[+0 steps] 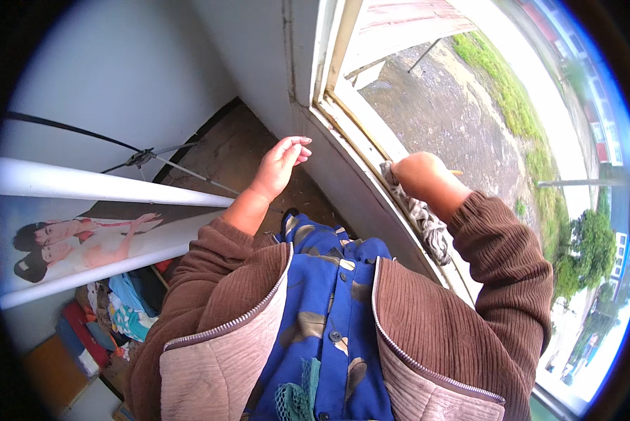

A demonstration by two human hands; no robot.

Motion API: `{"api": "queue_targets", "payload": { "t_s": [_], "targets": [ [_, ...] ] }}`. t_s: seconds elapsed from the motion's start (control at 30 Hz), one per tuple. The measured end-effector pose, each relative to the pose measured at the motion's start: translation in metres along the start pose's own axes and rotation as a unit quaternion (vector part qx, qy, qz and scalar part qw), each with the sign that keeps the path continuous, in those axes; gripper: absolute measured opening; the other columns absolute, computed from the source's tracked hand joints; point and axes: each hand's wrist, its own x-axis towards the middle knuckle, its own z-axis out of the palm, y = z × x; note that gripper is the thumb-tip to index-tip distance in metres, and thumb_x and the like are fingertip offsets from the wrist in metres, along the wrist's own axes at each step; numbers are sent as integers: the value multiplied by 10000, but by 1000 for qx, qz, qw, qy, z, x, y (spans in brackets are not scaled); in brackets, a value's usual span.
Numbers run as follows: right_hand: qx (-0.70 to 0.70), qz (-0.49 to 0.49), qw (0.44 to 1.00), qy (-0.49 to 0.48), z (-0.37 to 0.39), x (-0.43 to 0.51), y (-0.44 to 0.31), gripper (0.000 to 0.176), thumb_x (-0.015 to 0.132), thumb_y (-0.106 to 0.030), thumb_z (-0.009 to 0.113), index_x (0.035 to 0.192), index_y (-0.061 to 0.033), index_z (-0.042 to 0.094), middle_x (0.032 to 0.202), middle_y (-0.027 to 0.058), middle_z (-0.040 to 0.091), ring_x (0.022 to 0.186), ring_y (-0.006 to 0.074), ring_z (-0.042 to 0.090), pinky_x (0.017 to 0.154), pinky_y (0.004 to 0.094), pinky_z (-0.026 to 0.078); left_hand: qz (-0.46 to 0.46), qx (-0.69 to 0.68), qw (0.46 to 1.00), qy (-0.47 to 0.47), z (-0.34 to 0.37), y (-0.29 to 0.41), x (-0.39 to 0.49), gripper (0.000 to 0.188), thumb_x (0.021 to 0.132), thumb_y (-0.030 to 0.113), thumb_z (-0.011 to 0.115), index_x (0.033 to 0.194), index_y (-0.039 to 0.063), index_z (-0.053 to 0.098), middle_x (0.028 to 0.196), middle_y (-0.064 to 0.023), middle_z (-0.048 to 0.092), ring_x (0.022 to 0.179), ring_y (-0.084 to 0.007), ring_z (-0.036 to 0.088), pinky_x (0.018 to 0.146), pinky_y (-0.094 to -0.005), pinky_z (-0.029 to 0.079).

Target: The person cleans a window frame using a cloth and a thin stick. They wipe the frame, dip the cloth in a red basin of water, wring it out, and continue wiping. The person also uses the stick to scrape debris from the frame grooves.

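Note:
My right hand (424,174) is closed at the window's lower track, gripping one end of a grey-and-white cloth (429,231). The rest of that rag lies bunched along the sill towards me. A short orange-yellow tip (456,172) shows just beyond the right wrist; what it belongs to is hidden by the hand. Over the floor, apart from the sill, my left hand (283,162) is raised with loosely bent fingers and nothing in it. The sliding-window track (359,138) runs diagonally past both hands, with dirt in its grooves.
To the left stand white tubes (109,181) and a printed picture panel (99,237). A thin metal stand (141,157) reaches over the brown floor (215,144). Piled clothes (128,310) lie lower left. Through the window are bare ground (430,100) and grass (499,100).

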Motion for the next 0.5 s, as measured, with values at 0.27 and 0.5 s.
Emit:
{"api": "queue_targets", "payload": {
  "t_s": [0.27,0.5],
  "targets": [
    [340,171,880,285,52,-26,-8,163,968,-151,509,1016,-18,588,890,264,683,889,460,663,777,541,513,-23,-24,998,-54,46,-3,2,258,1039,143,537,1259,36,619,1029,-34,655,941,-100,605,900,-265,508],
    [343,202,869,292,42,-49,-26,245,959,-255,602,1025,-20,573,935,251,690,914,437,668,807,516,515,77,129,984,-91,78,24,9,292,939,103,667,1222,33,653,966,0,644,845,-72,592,822,-246,510]
  ]
}}
